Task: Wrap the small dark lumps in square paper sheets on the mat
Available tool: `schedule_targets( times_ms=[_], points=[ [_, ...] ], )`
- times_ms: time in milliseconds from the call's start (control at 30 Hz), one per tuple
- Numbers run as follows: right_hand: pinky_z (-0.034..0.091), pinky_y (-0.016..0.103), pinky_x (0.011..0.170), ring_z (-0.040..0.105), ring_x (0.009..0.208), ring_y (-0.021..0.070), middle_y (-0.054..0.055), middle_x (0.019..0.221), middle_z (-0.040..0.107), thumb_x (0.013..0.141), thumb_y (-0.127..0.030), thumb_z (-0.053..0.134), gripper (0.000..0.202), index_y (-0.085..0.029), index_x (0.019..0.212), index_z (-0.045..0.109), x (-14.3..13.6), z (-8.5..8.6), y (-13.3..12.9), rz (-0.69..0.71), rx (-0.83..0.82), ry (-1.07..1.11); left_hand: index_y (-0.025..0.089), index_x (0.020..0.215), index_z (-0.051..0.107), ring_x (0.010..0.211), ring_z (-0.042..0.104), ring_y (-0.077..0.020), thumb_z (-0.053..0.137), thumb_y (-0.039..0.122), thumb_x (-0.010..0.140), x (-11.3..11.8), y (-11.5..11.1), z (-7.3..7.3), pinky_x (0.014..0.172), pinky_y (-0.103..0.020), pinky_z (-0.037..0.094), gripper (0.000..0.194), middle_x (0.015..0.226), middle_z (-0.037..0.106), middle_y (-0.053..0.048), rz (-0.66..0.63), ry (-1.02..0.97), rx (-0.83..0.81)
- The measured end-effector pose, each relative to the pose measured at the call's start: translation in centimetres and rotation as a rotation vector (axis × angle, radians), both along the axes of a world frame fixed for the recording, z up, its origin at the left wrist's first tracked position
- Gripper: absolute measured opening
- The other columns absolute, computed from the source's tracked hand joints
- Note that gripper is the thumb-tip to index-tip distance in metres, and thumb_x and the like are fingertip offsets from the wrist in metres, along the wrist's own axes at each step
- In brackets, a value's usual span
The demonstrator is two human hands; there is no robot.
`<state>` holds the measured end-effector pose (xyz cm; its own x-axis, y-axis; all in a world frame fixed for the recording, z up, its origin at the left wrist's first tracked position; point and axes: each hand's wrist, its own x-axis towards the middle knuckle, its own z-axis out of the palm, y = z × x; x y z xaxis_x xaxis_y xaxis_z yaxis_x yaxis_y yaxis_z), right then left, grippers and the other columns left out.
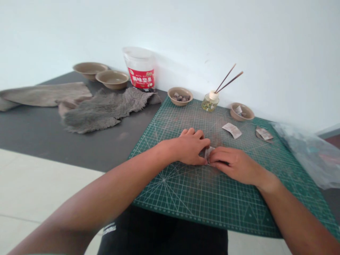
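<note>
My left hand (193, 147) and my right hand (230, 162) meet over the middle of the green cutting mat (183, 198). Between their fingertips is a small pale piece of paper (209, 153), partly covered by the fingers. Both hands pinch it, the left from its left side and the right from its right side. Beyond my right hand a white paper piece (232, 130) lies on the mat. Farther right, another paper piece (264, 134) rests on something brownish.
Along the wall stand a bowl of dark bits (180, 102), a reed diffuser (210, 102), a bowl with paper (242, 116), a red-labelled tub (140, 71) and two bowls (113, 83). Grey cloths (98, 109) lie left; clear plastic (310, 152) lies right.
</note>
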<state>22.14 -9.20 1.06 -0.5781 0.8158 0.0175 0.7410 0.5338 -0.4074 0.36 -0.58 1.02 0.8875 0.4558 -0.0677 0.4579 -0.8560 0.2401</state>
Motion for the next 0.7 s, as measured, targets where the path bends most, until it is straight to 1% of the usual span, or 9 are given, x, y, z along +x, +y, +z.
schedule_targets(
  times_ms=[133,167,300,333,467,500,633,700],
  points=[
    [0.049,0.035,0.083,0.064,0.091,0.0192,0.003,0.098,0.069,0.097,-0.023,0.056,0.011,-0.023,0.097,0.067,0.49,-0.11,0.57,-0.176,0.089,-0.022,0.029,0.124,0.055,0.112,0.047,-0.0337,0.058,0.060,0.083,0.00,0.02,-0.03,0.097,-0.052,0.038,0.052,0.130,0.049,-0.010,0.022,-0.002,-0.011],
    [0.049,0.035,0.082,0.064,0.090,0.0194,0.003,0.097,0.069,0.097,-0.024,0.056,0.011,-0.023,0.096,0.067,0.67,-0.03,0.54,-0.184,0.084,-0.028,0.029,0.124,0.055,0.112,0.047,-0.0340,0.058,0.060,0.083,-0.02,0.02,0.00,0.097,-0.052,0.038,0.052,0.130,0.049,-0.010,0.017,-0.001,-0.015],
    [0.050,0.034,0.082,0.065,0.091,0.0188,0.003,0.098,0.069,0.098,-0.023,0.052,0.016,-0.025,0.094,0.068,0.41,0.16,0.02,-0.036,-0.010,-0.002,0.028,0.124,0.056,0.113,0.047,-0.0352,0.057,0.062,0.083,-0.05,0.01,0.13,0.097,-0.053,0.037,0.054,0.131,0.050,-0.011,-0.005,0.003,-0.020],
    [0.050,0.034,0.082,0.065,0.092,0.0188,0.003,0.099,0.069,0.098,-0.023,0.052,0.016,-0.025,0.094,0.068,0.23,0.12,-0.01,-0.043,-0.006,0.007,0.027,0.123,0.056,0.113,0.047,-0.0352,0.057,0.062,0.083,-0.04,0.01,0.13,0.097,-0.053,0.037,0.053,0.131,0.049,-0.011,-0.002,0.003,-0.018],
    [0.050,0.034,0.079,0.064,0.088,0.0193,0.003,0.096,0.069,0.095,-0.023,0.057,0.010,-0.023,0.094,0.067,0.27,0.01,0.26,-0.239,0.064,0.027,0.028,0.124,0.055,0.114,0.047,-0.0348,0.059,0.060,0.082,0.02,0.00,0.08,0.098,-0.052,0.037,0.052,0.132,0.050,-0.010,0.029,0.005,-0.021],
    [0.050,0.034,0.078,0.064,0.087,0.0191,0.003,0.095,0.069,0.095,-0.023,0.058,0.009,-0.023,0.093,0.067,0.38,0.02,0.29,-0.239,0.050,0.030,0.029,0.124,0.055,0.114,0.047,-0.0348,0.059,0.060,0.082,0.02,0.00,0.07,0.098,-0.053,0.036,0.053,0.132,0.050,-0.010,0.029,0.007,-0.025],
    [0.049,0.031,0.080,0.064,0.089,0.0171,0.001,0.096,0.068,0.096,-0.022,0.057,0.012,-0.024,0.091,0.067,0.17,-0.04,0.26,-0.098,-0.059,0.054,0.028,0.124,0.056,0.114,0.047,-0.0351,0.058,0.062,0.082,0.01,0.03,0.01,0.098,-0.052,0.036,0.054,0.131,0.050,-0.011,-0.002,0.000,-0.030],
    [0.049,0.032,0.081,0.064,0.091,0.0172,0.001,0.097,0.068,0.096,-0.020,0.056,0.012,-0.024,0.093,0.067,-0.09,-0.18,0.45,-0.137,-0.015,0.060,0.028,0.124,0.056,0.113,0.047,-0.0349,0.058,0.062,0.082,0.03,0.03,-0.04,0.097,-0.052,0.037,0.053,0.131,0.050,-0.010,0.007,-0.004,-0.021]
  ],
)
